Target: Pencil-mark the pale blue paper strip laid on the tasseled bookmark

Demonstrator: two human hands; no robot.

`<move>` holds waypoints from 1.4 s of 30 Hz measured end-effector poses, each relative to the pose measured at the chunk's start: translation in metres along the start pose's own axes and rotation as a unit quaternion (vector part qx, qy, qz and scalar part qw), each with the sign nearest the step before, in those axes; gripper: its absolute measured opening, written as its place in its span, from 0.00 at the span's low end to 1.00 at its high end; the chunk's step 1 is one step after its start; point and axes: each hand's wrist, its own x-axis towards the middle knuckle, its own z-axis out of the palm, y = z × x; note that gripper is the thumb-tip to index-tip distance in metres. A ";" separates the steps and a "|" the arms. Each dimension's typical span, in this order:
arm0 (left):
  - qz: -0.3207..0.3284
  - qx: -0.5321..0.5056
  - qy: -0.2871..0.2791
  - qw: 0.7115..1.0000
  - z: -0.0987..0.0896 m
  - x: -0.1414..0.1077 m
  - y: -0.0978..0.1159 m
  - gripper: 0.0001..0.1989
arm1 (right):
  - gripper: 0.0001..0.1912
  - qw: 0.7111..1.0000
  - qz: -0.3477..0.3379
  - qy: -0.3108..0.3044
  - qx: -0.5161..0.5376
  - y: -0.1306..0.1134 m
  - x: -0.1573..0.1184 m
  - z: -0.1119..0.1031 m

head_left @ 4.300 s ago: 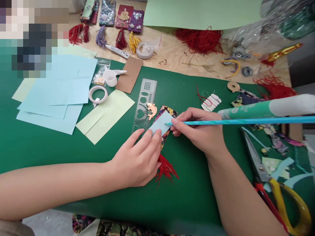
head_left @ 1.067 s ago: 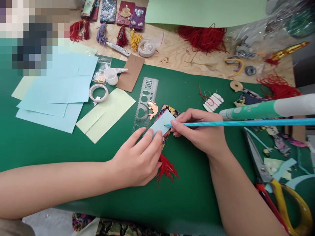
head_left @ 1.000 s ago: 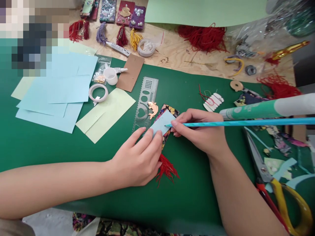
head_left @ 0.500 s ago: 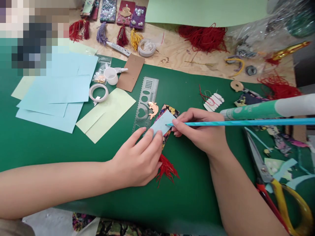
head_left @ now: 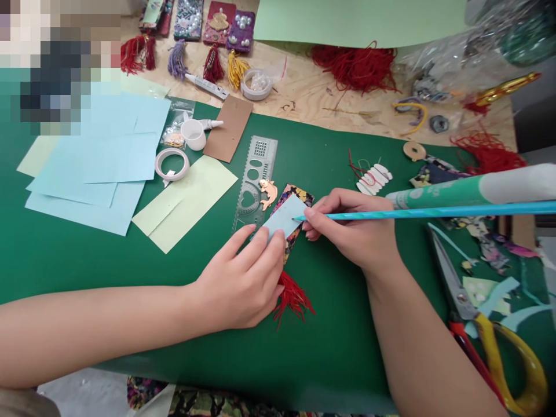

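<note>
My right hand (head_left: 351, 226) pinches a long blue pencil (head_left: 417, 213), its tip on a small light blue paper piece (head_left: 287, 213). The fingers of my left hand (head_left: 245, 278) rest over the lower left part of that paper. Beneath the paper lies a floral fabric piece (head_left: 299, 192) with a red tassel (head_left: 294, 298) at its lower end. A gold fish charm (head_left: 268, 194) sits on a clear ruler stencil (head_left: 256, 165), just left of the paper.
Blue sheets (head_left: 121, 156) and a pale green card (head_left: 186, 202) lie left. Open scissors (head_left: 464, 301) and a glue tube (head_left: 456, 191) are at the right. Behind are a brown card (head_left: 228, 127), a tape roll (head_left: 172, 164), wound thread (head_left: 374, 178) and decorated pouches (head_left: 219, 22).
The whole view has shifted slightly. My hands, the pencil and the paper keep nearly the same places relative to each other.
</note>
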 end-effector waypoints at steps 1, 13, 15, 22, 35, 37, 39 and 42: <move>0.000 0.000 0.000 1.000 0.000 0.000 0.000 0.22 | 0.15 1.000 -0.001 -0.001 -0.002 0.000 0.000 0.000; -0.002 0.001 -0.002 1.000 -0.001 0.000 0.001 0.22 | 0.11 0.998 -0.041 -0.048 -0.004 -0.005 -0.002 0.000; -0.002 0.002 -0.001 1.000 -0.001 0.000 0.000 0.22 | 0.11 0.997 -0.044 -0.058 -0.013 -0.007 -0.002 0.000; -0.003 0.003 0.002 1.000 0.000 0.001 0.001 0.22 | 0.09 0.997 -0.031 -0.060 -0.026 -0.009 -0.002 0.000; -0.004 0.006 -0.002 1.000 -0.001 0.001 0.001 0.22 | 0.10 0.998 -0.016 -0.058 -0.016 -0.008 -0.002 0.001; -0.004 0.005 -0.002 1.000 -0.001 0.001 0.001 0.22 | 0.10 0.998 -0.016 -0.058 -0.016 -0.008 -0.001 0.000; -0.002 0.003 -0.003 1.000 -0.001 0.001 0.001 0.22 | 0.11 0.998 -0.015 -0.057 -0.016 -0.007 -0.001 0.000; -0.002 0.002 -0.003 1.000 -0.001 0.001 0.001 0.22 | 0.12 0.998 -0.012 -0.053 -0.009 -0.008 0.000 0.000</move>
